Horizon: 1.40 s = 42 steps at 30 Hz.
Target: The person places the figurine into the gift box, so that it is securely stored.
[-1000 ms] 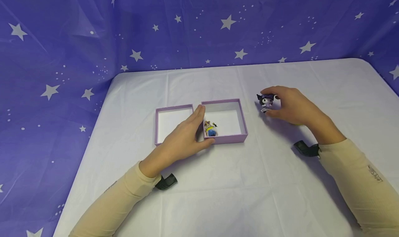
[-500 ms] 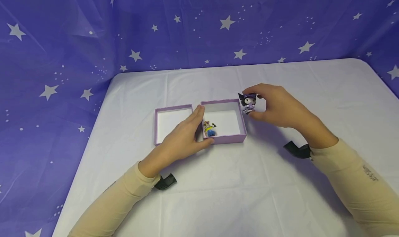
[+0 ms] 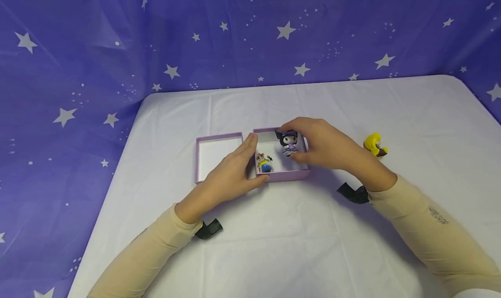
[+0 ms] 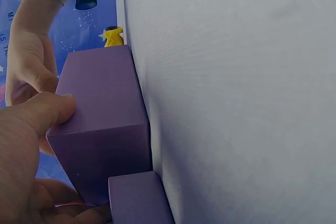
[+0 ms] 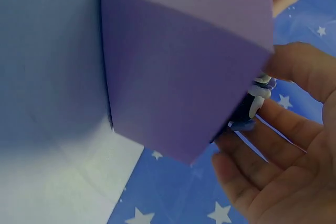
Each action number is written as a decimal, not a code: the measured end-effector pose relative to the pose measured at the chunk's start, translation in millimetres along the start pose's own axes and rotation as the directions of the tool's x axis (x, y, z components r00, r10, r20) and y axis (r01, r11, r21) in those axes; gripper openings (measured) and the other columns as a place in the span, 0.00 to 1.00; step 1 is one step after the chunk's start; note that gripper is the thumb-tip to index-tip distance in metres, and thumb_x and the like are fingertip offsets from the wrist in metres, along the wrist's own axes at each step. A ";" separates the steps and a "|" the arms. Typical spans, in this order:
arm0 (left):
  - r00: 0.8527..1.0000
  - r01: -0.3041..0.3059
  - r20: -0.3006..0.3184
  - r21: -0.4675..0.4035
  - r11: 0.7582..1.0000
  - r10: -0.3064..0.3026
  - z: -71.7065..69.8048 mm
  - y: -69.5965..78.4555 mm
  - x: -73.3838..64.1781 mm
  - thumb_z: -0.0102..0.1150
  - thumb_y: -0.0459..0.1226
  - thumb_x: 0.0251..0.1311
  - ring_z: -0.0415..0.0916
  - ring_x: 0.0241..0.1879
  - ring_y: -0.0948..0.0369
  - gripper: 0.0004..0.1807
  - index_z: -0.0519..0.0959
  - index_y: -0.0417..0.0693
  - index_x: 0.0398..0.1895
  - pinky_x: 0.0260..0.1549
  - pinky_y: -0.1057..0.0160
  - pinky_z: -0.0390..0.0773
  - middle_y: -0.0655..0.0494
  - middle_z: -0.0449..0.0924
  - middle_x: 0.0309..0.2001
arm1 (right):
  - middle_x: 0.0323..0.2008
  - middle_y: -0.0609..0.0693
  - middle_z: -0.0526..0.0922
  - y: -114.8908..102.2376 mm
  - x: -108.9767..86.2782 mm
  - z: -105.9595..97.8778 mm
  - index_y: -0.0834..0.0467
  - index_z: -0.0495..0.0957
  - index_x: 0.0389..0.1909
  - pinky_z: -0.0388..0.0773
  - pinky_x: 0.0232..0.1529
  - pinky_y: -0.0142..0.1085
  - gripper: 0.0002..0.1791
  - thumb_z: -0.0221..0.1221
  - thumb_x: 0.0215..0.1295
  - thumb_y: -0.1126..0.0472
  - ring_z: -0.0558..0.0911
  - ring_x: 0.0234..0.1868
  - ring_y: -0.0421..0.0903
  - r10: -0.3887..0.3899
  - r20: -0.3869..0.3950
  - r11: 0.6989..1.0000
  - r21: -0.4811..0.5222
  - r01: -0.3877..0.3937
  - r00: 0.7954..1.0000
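Note:
In the head view, my left hand (image 3: 227,176) holds the near-left corner of an open purple box (image 3: 287,176), thumb on the front wall and fingers along the left side. My right hand (image 3: 332,148) pinches a black-and-purple figurine (image 3: 289,143), upright, over the right part of the box's interior. A small figurine in yellow and blue (image 3: 264,164) sits in the box's near-left corner. From the right wrist view, the box wall (image 5: 178,72) hides most of the black-and-purple figurine (image 5: 252,103); whether it touches the box floor I cannot tell.
A shallower purple tray, possibly the lid (image 3: 219,136), lies left of the box, partly behind my left hand. Right of the box, a figurine with a yellow hood (image 3: 375,144) rests on the white tablecloth (image 3: 282,246). A starry blue curtain (image 3: 235,50) hangs behind.
My right hand has carried the black-and-purple figurine leftward from the tablecloth's right side to inside the box's outline. The yellow-hooded figurine has come into full sight. The left hand stays put.

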State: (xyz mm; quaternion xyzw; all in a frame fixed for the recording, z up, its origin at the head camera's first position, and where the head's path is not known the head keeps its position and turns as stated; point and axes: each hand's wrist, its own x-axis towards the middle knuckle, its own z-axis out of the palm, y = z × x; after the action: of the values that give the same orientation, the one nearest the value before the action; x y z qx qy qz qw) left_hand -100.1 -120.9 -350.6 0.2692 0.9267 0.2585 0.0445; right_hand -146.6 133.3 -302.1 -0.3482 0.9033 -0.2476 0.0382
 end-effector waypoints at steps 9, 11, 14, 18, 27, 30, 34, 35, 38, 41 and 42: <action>1.000 0.003 0.003 -0.003 1.000 -0.003 0.0 0.6 0.3 0.63 0.57 0.58 0.42 0.74 0.57 0.56 0.44 0.37 0.76 0.70 0.59 0.51 0.43 0.43 0.76 | 0.51 0.48 0.82 -1.8 11.4 18.5 0.59 0.77 0.56 0.57 0.57 0.55 0.31 0.72 0.48 0.60 0.79 0.51 0.46 -0.041 0.067 0.996 -0.070 0.046 0.997; 1.000 0.005 0.008 -0.004 1.000 -0.005 -0.2 0.8 0.3 0.63 0.57 0.58 0.42 0.74 0.57 0.56 0.44 0.37 0.77 0.70 0.59 0.51 0.43 0.43 0.76 | 0.49 0.46 0.82 -2.8 13.8 22.8 0.57 0.78 0.55 0.56 0.55 0.56 0.30 0.73 0.47 0.60 0.78 0.51 0.45 -0.030 0.078 0.995 -0.092 0.037 0.997; 1.000 0.006 0.013 -0.003 1.000 -0.006 -0.6 0.8 0.3 0.63 0.57 0.58 0.42 0.74 0.57 0.56 0.44 0.37 0.77 0.70 0.59 0.51 0.43 0.42 0.76 | 0.47 0.45 0.83 -4.6 17.6 28.4 0.55 0.79 0.53 0.56 0.52 0.56 0.30 0.75 0.45 0.60 0.77 0.51 0.46 -0.011 0.094 0.991 -0.131 0.023 0.995; 1.000 0.007 0.018 0.001 1.000 -0.007 -0.4 0.3 0.0 0.63 0.57 0.58 0.41 0.74 0.57 0.56 0.43 0.37 0.77 0.70 0.59 0.51 0.44 0.41 0.77 | 0.45 0.45 0.83 -7.3 22.7 32.9 0.54 0.80 0.52 0.55 0.52 0.57 0.30 0.76 0.43 0.60 0.77 0.49 0.46 0.012 0.108 0.985 -0.172 0.007 0.994; 1.000 -0.001 0.008 -0.005 1.000 0.001 1.0 -0.6 0.3 0.62 0.57 0.59 0.41 0.74 0.57 0.56 0.44 0.37 0.77 0.70 0.59 0.51 0.42 0.42 0.76 | 0.46 0.46 0.81 -11.8 30.2 38.3 0.53 0.82 0.51 0.57 0.51 0.56 0.30 0.78 0.42 0.56 0.78 0.48 0.47 0.048 0.121 0.966 -0.260 -0.015 0.992; 1.000 -0.003 0.007 -0.006 1.000 0.003 0.7 -0.6 0.3 0.62 0.57 0.59 0.41 0.74 0.57 0.56 0.43 0.37 0.77 0.70 0.59 0.51 0.42 0.42 0.76 | 0.48 0.47 0.80 -12.7 30.8 39.6 0.52 0.82 0.52 0.57 0.52 0.56 0.31 0.78 0.42 0.55 0.78 0.50 0.50 0.049 0.113 0.954 -0.298 -0.013 0.992; 1.000 -0.009 0.003 -0.006 1.000 0.009 0.3 -0.6 0.0 0.62 0.57 0.59 0.41 0.74 0.57 0.55 0.44 0.37 0.76 0.70 0.59 0.51 0.41 0.43 0.76 | 0.49 0.48 0.80 -12.8 31.8 41.0 0.53 0.82 0.53 0.57 0.53 0.55 0.31 0.77 0.43 0.57 0.77 0.51 0.50 0.038 0.095 0.948 -0.320 -0.005 0.995; 1.000 -0.009 0.003 -0.005 1.000 0.009 0.3 -0.6 -0.1 0.62 0.57 0.59 0.41 0.74 0.57 0.55 0.44 0.37 0.76 0.70 0.59 0.51 0.41 0.43 0.76 | 0.49 0.49 0.80 -12.6 32.2 41.3 0.53 0.82 0.53 0.58 0.53 0.55 0.31 0.77 0.43 0.57 0.77 0.51 0.50 0.033 0.090 0.947 -0.322 -0.002 0.995; 1.000 -0.008 0.003 -0.005 1.000 0.008 0.4 -0.9 -0.4 0.62 0.57 0.59 0.41 0.74 0.57 0.55 0.44 0.37 0.76 0.70 0.59 0.51 0.41 0.43 0.76 | 0.48 0.49 0.80 -12.0 33.0 41.9 0.54 0.82 0.53 0.58 0.54 0.55 0.31 0.76 0.44 0.57 0.78 0.50 0.48 0.024 0.081 0.944 -0.331 0.004 0.996; 1.000 -0.006 0.006 -0.009 1.000 0.006 0.6 -0.8 -0.6 0.62 0.57 0.59 0.41 0.74 0.57 0.55 0.43 0.38 0.77 0.70 0.59 0.51 0.42 0.42 0.76 | 0.49 0.49 0.80 -11.1 31.8 41.5 0.53 0.81 0.54 0.59 0.54 0.55 0.31 0.77 0.44 0.55 0.78 0.51 0.48 0.020 0.081 0.943 -0.333 0.008 0.996; 1.000 -0.006 0.007 -0.010 1.000 0.006 0.6 -0.7 -0.6 0.62 0.57 0.59 0.41 0.74 0.57 0.55 0.43 0.38 0.77 0.70 0.59 0.51 0.43 0.42 0.76 | 0.49 0.49 0.80 -10.7 31.1 41.0 0.53 0.81 0.54 0.59 0.54 0.55 0.32 0.77 0.44 0.55 0.78 0.51 0.48 0.015 0.082 0.943 -0.332 0.013 0.997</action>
State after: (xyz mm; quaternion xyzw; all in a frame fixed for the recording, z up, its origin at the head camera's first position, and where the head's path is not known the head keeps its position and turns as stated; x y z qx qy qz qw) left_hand -99.8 -121.5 -351.5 0.2726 0.9244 0.2623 0.0482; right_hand -153.7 89.1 -329.7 -0.3592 0.9299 -0.0774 0.0167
